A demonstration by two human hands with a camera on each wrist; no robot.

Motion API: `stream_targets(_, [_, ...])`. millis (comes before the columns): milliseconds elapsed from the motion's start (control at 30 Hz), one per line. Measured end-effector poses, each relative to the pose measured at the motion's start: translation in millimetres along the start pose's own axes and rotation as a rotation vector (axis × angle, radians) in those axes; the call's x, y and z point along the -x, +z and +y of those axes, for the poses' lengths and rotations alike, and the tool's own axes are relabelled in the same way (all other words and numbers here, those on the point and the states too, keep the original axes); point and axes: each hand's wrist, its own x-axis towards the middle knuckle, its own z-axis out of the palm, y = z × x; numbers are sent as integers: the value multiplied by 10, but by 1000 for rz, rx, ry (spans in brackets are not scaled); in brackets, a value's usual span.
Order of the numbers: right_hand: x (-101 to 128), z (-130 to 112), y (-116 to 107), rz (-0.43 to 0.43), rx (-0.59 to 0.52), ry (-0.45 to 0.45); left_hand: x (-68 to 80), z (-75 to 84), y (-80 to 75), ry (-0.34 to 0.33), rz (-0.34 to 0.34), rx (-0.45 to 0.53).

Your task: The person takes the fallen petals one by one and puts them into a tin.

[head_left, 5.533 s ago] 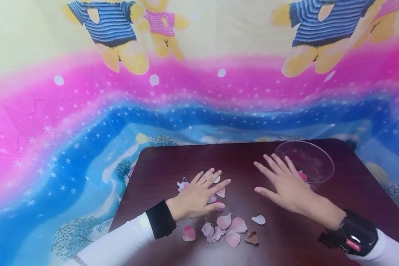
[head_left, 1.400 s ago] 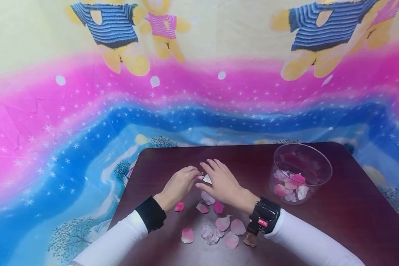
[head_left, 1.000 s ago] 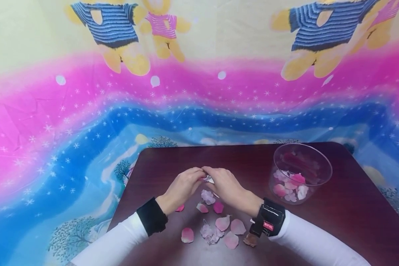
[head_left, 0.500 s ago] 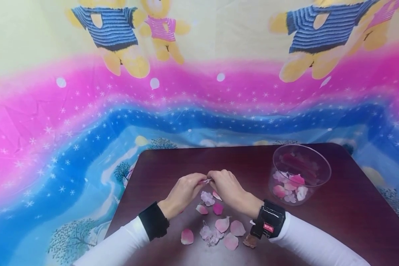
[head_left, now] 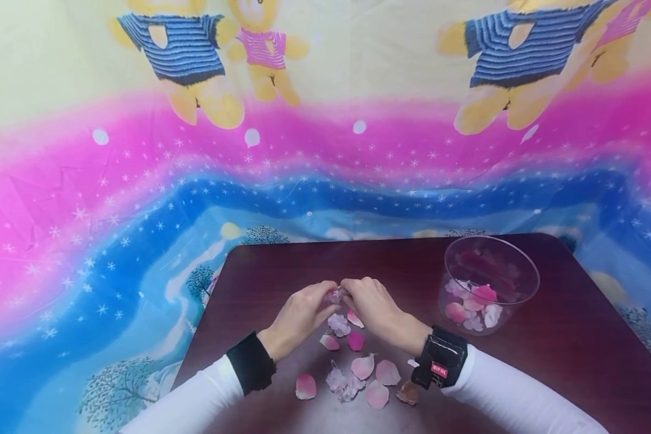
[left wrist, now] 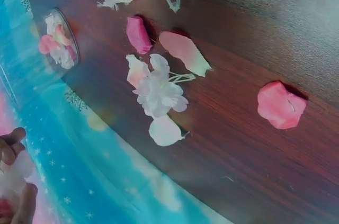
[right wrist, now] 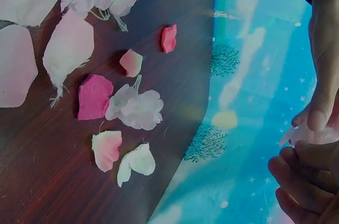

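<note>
My left hand [head_left: 327,298] and right hand [head_left: 350,292] meet above the middle of the dark wooden table [head_left: 575,343]. Both pinch one small pale pink fabric flower piece [head_left: 337,295] between their fingertips. In the right wrist view the flower piece [right wrist: 311,135] shows as a pale scrap above my curled fingers [right wrist: 304,179]. Just below the hands lie a white flower cluster [head_left: 337,323], a deep pink petal [head_left: 355,340] and several loose pink petals [head_left: 377,380]. The white flower cluster [left wrist: 159,89] also shows in the left wrist view.
A clear round bowl [head_left: 526,295] holding pink and white petals stands at the right of the table. A brown dried petal [head_left: 409,393] lies by my right wrist band. A bright printed cloth [head_left: 141,199] hangs behind and around the table.
Both hands lay flat on the table, the right one near the bowl. They have come together, curled their fingers and lifted the small flower piece between them.
</note>
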Motion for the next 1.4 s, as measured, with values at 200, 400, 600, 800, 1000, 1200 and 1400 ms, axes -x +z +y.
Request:
stream_targets(200, [-6,89,6,-32,49,22,13,-107,2,-54,-115,-122])
stream_targets(400, [9,174,58,-70,57,48,68,-196,20,-127,-263,-211])
stream_targets(600, [31,222,93,-102,65,55,132,-239,40,-130,-302,-232])
stream_targets(800, [33,250,106,-107,78,54,137,-254,53,-134,-330,-226])
stream_targets(1000, [51,302,94,-103,93,77,141,-251,78,-136,-372,-217])
stream_targets(1200, [92,429,20,-88,151,135,112,-180,123,-123,-411,-206])
stream_targets(1400, [143,592,-178,-65,190,166,47,-39,181,-105,-447,-204])
